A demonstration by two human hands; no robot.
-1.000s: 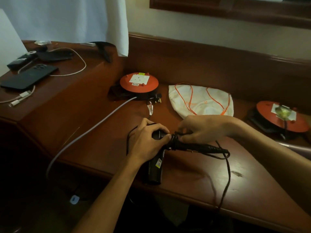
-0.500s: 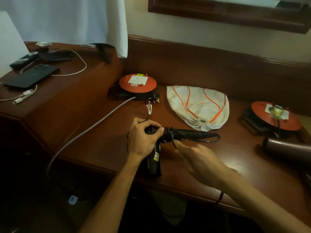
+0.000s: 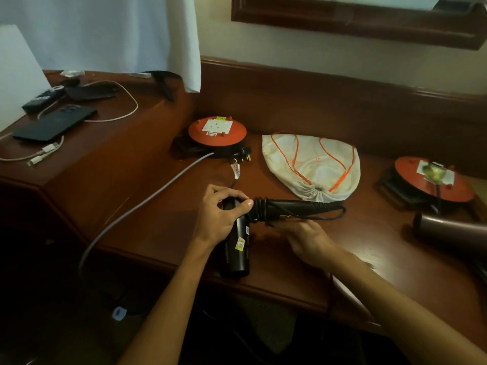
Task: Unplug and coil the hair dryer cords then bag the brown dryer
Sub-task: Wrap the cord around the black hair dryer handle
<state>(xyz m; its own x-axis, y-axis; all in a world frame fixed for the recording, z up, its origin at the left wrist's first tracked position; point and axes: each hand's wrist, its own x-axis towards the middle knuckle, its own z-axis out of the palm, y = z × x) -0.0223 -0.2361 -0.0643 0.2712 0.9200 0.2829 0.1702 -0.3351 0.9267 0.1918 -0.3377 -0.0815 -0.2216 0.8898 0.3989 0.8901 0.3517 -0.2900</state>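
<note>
A black hair dryer (image 3: pixel 237 248) lies on the wooden desk (image 3: pixel 163 227), its handle pointing right. Its black cord (image 3: pixel 259 209) is wound in several turns round the handle's base. My left hand (image 3: pixel 218 214) grips the dryer body where the handle joins it. My right hand (image 3: pixel 308 241) is just below the handle, its fingers curled on the cord, which trails off the desk's front edge. The brown dryer (image 3: pixel 453 230) lies at the far right, partly cut off. A white drawstring bag (image 3: pixel 316 164) with orange strings lies flat behind the handle.
An orange cord reel (image 3: pixel 217 133) with a black plug (image 3: pixel 243 158) beside it stands at the back, and a grey cable (image 3: pixel 147 201) runs off the desk from it. A second orange reel (image 3: pixel 432 183) stands at the right. A phone (image 3: pixel 55 122) and white cables lie on the raised left surface.
My right hand has swung from above the handle to its near side, taking the cord round it. My left hand has kept its grip. The brown dryer has come into view.
</note>
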